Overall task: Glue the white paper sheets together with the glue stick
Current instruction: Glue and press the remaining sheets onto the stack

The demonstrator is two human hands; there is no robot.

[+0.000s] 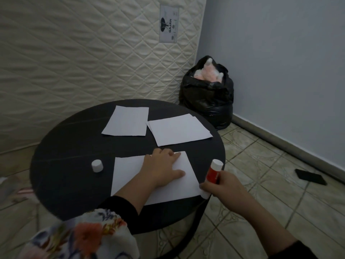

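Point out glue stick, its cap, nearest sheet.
glue stick (212,174), head view, red label.
cap (97,165), head view, top face.
nearest sheet (128,172), head view, bare left half.

This is looking like a room in a home, used partly for storage. A quilted mattress (84,58) is standing on edge against the wall (its label reading GAJAH), a black rubbish bag (207,101) is sitting in the corner on the tiled floor (270,193), and 1 small round black counter (74,146) is serving as a worktop.
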